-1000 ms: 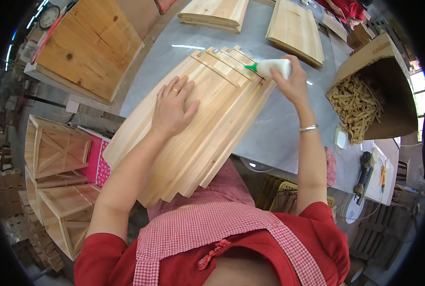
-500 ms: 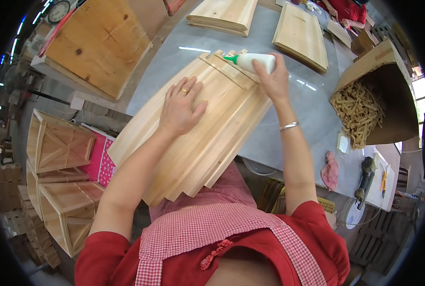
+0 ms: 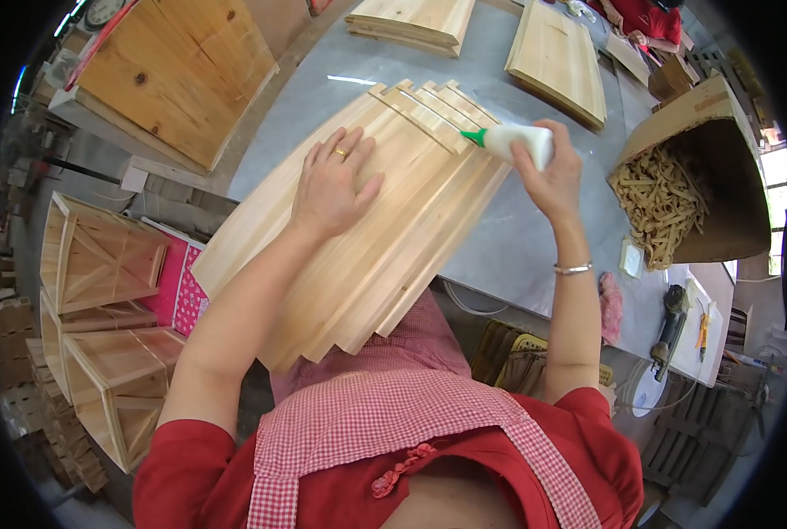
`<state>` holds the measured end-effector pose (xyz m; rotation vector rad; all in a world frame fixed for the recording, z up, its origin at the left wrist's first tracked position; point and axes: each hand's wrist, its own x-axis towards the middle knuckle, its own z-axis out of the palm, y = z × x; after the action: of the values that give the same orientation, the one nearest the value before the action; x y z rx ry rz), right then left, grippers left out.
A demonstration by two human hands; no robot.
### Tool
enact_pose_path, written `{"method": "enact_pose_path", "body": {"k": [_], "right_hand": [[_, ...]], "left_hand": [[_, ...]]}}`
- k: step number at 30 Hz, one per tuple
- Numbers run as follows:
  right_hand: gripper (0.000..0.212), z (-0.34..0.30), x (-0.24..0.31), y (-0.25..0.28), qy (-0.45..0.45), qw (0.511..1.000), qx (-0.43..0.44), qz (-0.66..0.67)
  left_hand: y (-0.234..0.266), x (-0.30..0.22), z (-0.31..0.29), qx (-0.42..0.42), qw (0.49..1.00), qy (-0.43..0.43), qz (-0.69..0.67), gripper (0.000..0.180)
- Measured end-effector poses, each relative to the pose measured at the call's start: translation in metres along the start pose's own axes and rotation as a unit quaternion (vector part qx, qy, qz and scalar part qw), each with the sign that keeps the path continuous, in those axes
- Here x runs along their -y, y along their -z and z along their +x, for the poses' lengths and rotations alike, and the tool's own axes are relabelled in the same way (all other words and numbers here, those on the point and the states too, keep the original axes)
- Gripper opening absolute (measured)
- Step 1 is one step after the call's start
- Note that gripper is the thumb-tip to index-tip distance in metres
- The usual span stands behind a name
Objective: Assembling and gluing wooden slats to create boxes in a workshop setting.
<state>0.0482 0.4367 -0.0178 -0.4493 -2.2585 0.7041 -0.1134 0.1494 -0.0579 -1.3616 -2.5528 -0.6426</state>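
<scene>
Several pale wooden panels (image 3: 384, 238) lie in a staggered, overlapping stack, slanting from the table over my lap. My left hand (image 3: 331, 189) rests on the top panel with its fingers stretched out, holding nothing. Near the far ends, each exposed panel edge carries a narrow crosswise groove (image 3: 411, 121). My right hand (image 3: 555, 172) is closed round a white squeeze bottle with a green nozzle (image 3: 510, 141), likely glue. The bottle is tipped on its side, its nozzle pointing left at the right end of a groove. Whether the tip touches the wood I cannot tell.
On the grey table (image 3: 301, 115) lie two more panel stacks (image 3: 411, 22), (image 3: 559, 66). To the right are a cardboard box (image 3: 719, 176) of wood strips, a pink cloth (image 3: 610, 309) and a power tool (image 3: 671, 324). Wooden crates (image 3: 115, 379) stand left. Another person (image 3: 645, 22) works far right.
My right hand has moved the bottle right and nearer to me, along a groove towards its right end. My left hand stays flat on the top panel.
</scene>
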Motion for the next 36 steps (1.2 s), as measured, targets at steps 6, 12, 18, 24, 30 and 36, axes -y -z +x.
{"method": "enact_pose_path", "body": {"k": [6, 12, 18, 24, 30, 36], "right_hand": [[0.041, -0.009, 0.006, 0.005, -0.054, 0.998, -0.028, 0.031], [0.048, 0.004, 0.037, -0.078, -0.067, 0.984, -0.052, 0.157], [0.046, 0.029, 0.048, -0.121, -0.005, 0.989, -0.037, 0.145], [0.040, 0.022, 0.054, -0.071, 0.041, 0.997, 0.009, 0.057], [0.039, -0.028, 0.042, -0.009, 0.043, 0.999, -0.009, 0.008], [0.040, -0.085, 0.009, -0.004, -0.092, 0.988, -0.078, 0.098]], "left_hand": [[-0.002, 0.002, -0.003, 0.004, 1.000, 0.008, 0.007, 0.052], [-0.003, 0.000, -0.001, 0.016, 1.000, 0.023, -0.011, 0.052], [0.001, -0.003, 0.000, 0.016, 1.000, 0.022, -0.011, 0.052], [-0.003, -0.001, 0.001, 0.014, 1.000, 0.016, -0.014, 0.052], [-0.005, 0.006, -0.001, 0.004, 1.000, 0.015, -0.016, 0.052], [-0.008, 0.006, 0.000, 0.006, 1.000, 0.004, -0.015, 0.052]]}}
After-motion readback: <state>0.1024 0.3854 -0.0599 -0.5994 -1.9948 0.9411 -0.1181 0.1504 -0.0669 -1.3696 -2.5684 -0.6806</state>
